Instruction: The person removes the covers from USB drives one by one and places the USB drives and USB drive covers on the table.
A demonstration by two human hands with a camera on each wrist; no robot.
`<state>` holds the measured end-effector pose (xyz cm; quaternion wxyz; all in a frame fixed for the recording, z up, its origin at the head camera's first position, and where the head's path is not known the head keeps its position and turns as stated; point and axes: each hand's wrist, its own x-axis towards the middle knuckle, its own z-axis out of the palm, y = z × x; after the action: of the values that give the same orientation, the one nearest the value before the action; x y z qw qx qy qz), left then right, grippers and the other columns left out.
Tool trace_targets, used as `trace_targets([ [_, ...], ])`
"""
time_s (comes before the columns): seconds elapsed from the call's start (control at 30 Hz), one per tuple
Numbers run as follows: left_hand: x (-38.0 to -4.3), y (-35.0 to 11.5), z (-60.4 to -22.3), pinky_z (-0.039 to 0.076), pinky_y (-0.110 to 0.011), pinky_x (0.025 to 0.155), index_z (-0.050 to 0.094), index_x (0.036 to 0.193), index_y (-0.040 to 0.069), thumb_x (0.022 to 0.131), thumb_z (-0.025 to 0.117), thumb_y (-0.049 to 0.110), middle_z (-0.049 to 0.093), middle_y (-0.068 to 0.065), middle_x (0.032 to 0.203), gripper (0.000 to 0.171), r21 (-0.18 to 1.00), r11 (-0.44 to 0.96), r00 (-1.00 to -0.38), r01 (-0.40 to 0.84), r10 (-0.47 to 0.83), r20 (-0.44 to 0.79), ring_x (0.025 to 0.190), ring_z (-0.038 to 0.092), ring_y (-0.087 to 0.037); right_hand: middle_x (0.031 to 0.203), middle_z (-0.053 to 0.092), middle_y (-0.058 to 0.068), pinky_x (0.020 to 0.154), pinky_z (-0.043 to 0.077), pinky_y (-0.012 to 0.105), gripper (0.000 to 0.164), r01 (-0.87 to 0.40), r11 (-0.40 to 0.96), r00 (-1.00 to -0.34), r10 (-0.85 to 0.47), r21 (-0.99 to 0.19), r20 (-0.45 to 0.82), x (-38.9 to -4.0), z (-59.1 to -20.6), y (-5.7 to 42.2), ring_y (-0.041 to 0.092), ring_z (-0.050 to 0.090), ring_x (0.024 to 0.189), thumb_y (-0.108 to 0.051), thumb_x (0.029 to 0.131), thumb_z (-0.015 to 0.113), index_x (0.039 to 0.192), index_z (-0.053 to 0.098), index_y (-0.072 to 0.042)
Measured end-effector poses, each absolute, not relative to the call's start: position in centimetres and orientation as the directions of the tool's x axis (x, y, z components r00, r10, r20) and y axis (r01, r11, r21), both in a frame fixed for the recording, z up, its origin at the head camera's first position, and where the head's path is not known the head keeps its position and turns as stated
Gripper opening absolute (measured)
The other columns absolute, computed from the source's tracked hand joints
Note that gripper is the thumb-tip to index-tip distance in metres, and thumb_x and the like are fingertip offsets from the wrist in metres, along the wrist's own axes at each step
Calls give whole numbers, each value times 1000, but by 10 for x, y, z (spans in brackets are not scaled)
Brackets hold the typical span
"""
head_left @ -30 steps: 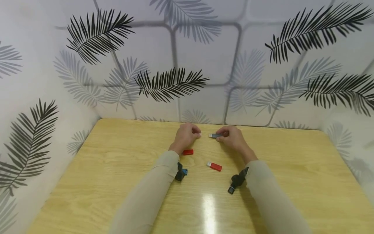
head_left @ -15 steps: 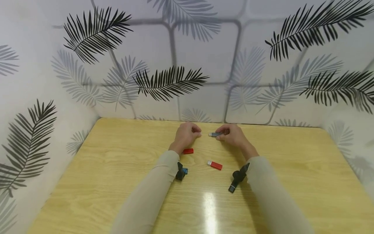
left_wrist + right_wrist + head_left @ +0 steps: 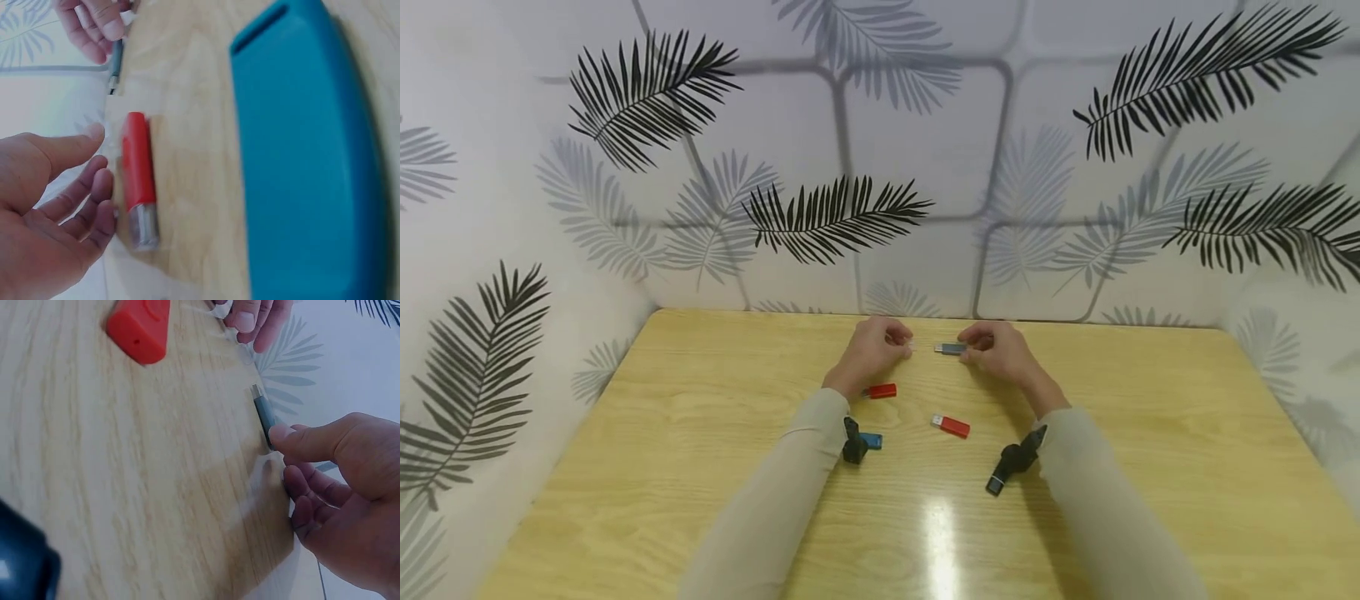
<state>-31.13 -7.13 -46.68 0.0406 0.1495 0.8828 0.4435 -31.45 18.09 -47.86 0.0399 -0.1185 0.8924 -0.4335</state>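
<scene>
In the head view my right hand pinches the rear end of a slim grey-blue USB stick between thumb and index finger. Its metal plug points left, toward my left hand. The right wrist view shows the thumb on this USB stick, low over the table. At the left fingertips there seems to be a small clear piece, pinched by thumb and index finger; its outline is faint. A red USB stick lies beside the left hand, metal plug toward the wrist.
Another red USB stick lies between the forearms. A blue USB stick is partly behind the left wrist camera. A black USB stick lies by the right wrist camera. The patterned wall borders the table's back edge.
My left hand and wrist have shifted slightly left, uncovering more of the nearby red and blue USB sticks. The right fingers have drawn back slightly along the grey-blue stick, showing more of it.
</scene>
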Motion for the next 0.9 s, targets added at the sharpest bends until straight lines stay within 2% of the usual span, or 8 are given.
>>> trace_targets([
  [0.17,-307,-80,-462,55,-40,91,73,117,2,97,72,10,69,-11,109,21,816,542,-955,202,295,41,100,64,-27,118,69,23,82,56,38,26,-187,570,-969,-242,-800,53,-306,-475,183,39,67,107,-2,92,73,118,70,6],
  [0.33,-303,-86,-462,56,-40,90,74,118,1,96,73,8,70,-14,110,23,814,539,-954,215,295,57,100,67,-30,124,66,23,88,57,47,27,-172,561,-974,-218,-810,56,-295,-469,184,41,65,112,-4,95,72,120,69,5],
  [0.7,-281,-99,-459,58,-39,84,74,118,-1,96,73,6,72,-16,116,24,834,513,-966,204,242,87,101,68,-32,127,63,20,88,55,52,28,-227,548,-971,-192,-805,143,-268,-460,185,41,61,116,-8,97,72,123,69,1],
  [0.9,-265,-105,-458,58,-42,86,73,120,0,97,72,7,72,-15,115,24,846,485,-966,221,226,123,102,67,-30,126,64,19,91,54,54,30,-262,534,-964,-186,-804,190,-255,-458,186,39,61,114,-9,97,72,125,68,0],
])
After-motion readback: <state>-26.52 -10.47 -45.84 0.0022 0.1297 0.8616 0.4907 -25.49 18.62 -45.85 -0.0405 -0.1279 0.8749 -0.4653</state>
